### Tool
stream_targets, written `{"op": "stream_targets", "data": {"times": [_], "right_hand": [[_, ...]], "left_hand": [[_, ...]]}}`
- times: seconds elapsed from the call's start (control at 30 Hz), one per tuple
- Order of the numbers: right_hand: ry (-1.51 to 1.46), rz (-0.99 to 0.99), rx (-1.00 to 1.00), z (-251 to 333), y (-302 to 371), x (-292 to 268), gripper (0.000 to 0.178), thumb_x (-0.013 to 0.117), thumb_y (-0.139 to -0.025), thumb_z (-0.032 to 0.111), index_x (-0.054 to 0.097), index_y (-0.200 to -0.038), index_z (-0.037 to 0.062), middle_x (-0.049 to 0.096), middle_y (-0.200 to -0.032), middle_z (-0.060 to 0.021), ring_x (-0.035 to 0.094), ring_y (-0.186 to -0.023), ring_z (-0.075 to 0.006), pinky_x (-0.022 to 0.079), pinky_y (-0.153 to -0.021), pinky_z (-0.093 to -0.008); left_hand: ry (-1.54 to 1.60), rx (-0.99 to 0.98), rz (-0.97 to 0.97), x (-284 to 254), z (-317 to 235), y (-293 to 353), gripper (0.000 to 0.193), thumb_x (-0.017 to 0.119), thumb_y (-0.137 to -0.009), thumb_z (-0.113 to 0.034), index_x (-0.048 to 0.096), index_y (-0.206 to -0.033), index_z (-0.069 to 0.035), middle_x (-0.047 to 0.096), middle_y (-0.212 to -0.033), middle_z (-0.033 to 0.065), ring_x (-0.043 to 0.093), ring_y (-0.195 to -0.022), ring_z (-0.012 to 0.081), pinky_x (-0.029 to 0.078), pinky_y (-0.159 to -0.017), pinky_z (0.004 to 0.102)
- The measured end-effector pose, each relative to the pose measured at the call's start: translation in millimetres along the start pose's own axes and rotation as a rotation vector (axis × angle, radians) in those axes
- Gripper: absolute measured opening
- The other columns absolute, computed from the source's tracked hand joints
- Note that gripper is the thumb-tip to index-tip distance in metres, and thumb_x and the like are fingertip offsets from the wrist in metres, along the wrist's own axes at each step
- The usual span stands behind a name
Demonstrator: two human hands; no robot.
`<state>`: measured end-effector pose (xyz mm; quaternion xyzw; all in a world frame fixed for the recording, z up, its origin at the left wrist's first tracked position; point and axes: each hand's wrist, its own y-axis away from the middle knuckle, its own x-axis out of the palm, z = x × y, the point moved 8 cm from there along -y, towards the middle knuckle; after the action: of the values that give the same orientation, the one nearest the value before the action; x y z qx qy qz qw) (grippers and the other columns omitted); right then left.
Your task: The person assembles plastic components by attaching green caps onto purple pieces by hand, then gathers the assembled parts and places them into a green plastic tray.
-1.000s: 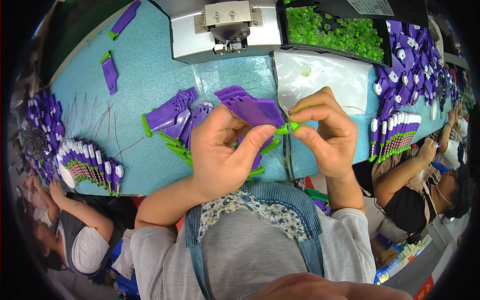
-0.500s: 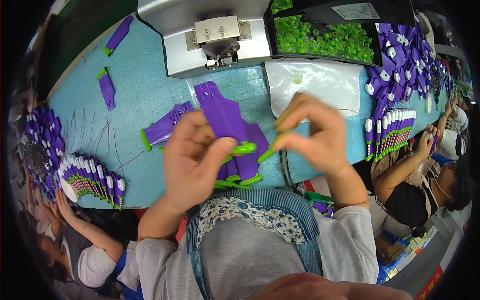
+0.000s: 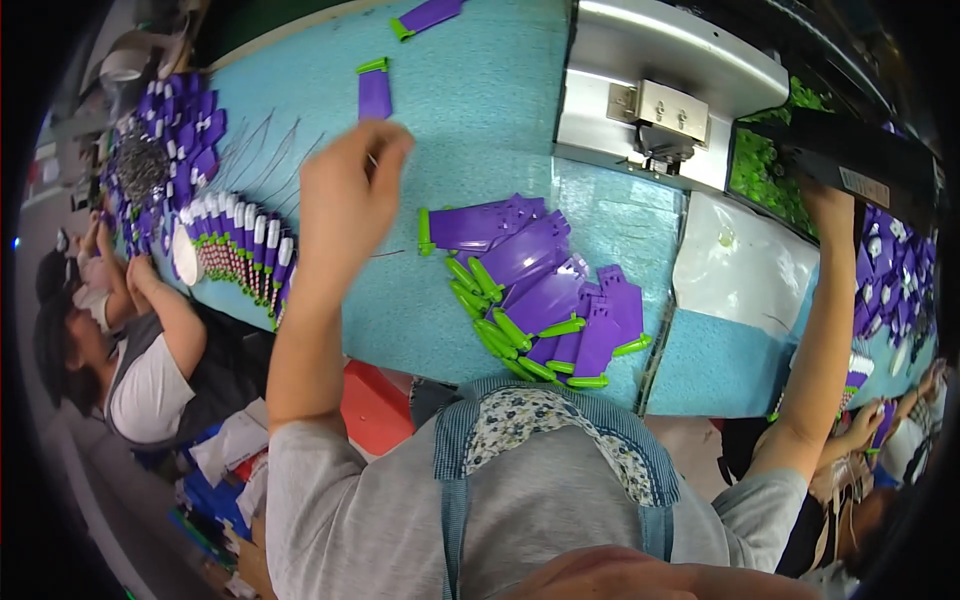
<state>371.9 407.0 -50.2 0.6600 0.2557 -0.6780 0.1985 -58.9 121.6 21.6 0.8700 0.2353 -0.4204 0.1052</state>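
My left hand (image 3: 350, 190) is raised over the left part of the table, fingers curled in and slightly blurred. Its fingertips overlap the lower end of a flat purple plastic piece with a green end (image 3: 375, 92); whether they touch it or hold anything is hidden. My right hand (image 3: 825, 192) reaches into a black bin (image 3: 862, 165) of small green plastic parts (image 3: 758, 165), its fingers concealed by the bin's dark flap. Between my arms lies a loose pile of flat purple pieces with green ends (image 3: 525, 255), fanned out on the blue table.
A grey machine with a metal head (image 3: 668, 112) stands at the back. Beside it lies a white sheet (image 3: 742, 262). Another purple piece (image 3: 428, 18) lies far back. Rows of white-topped purple items (image 3: 240, 235) fan out at left, near a co-worker (image 3: 160, 360).
The view has swung right. My hands have parted: the left went up and leftward, the right into the bin. The purple piece is no longer seen in my left hand.
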Motion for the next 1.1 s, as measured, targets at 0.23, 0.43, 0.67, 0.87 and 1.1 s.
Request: {"op": "stream_targets", "data": {"times": [0.23,0.43,0.67,0.87,1.1], "right_hand": [[-0.723,-0.363,0.23,24,19,-63,0.022,0.067,-0.083,0.005,0.064,-0.102,-0.0052,0.07,-0.095,-0.0138,0.065,-0.085,-0.0205,0.049,-0.077,-0.031],[-1.099,-0.3,0.289,69,78,-101,0.023,0.061,-0.09,-0.001,0.065,-0.112,-0.0041,0.066,-0.104,-0.0072,0.063,-0.09,-0.0125,0.049,-0.083,-0.0244],[-1.17,-0.183,0.01,198,106,-109,0.028,0.067,-0.076,-0.008,0.069,-0.103,-0.0027,0.067,-0.094,-0.0146,0.063,-0.081,-0.0208,0.05,-0.069,-0.028],[-1.184,-0.304,-0.109,240,115,-111,0.035,0.072,-0.07,-0.011,0.063,-0.102,-0.0037,0.068,-0.09,-0.014,0.063,-0.073,-0.0235,0.051,-0.063,-0.0297],[-1.062,-0.335,-0.178,250,121,-111,0.034,0.074,-0.072,-0.009,0.06,-0.103,-0.0028,0.069,-0.092,-0.016,0.063,-0.078,-0.025,0.05,-0.067,-0.0318]], "left_hand": [[-0.398,-0.093,-0.097,-23,60,-71,0.025,0.075,-0.079,-0.024,0.068,-0.091,-0.003,0.065,-0.064,0.0104,0.061,-0.053,0.0199,0.046,-0.053,0.032],[0.573,-0.157,0.027,-1,27,-32,0.022,0.057,-0.095,-0.018,0.053,-0.112,-0.005,0.069,-0.085,0.0145,0.068,-0.07,0.0202,0.05,-0.06,0.0281],[1.508,-0.1,0.33,62,-45,57,0.027,0.052,-0.097,-0.018,0.044,-0.118,-0.002,0.063,-0.106,0.0209,0.065,-0.092,0.0277,0.055,-0.069,0.0368],[1.302,-0.271,0.512,107,-99,100,0.042,0.05,-0.099,-0.007,0.034,-0.137,-0.002,0.065,-0.1,0.011,0.06,-0.076,0.0114,0.052,-0.07,0.0252],[1.146,-0.301,0.545,119,-95,105,0.029,0.067,-0.091,-0.013,0.054,-0.114,-0.001,0.065,-0.094,0.0034,0.058,-0.071,0.0072,0.049,-0.062,0.0209]]}}
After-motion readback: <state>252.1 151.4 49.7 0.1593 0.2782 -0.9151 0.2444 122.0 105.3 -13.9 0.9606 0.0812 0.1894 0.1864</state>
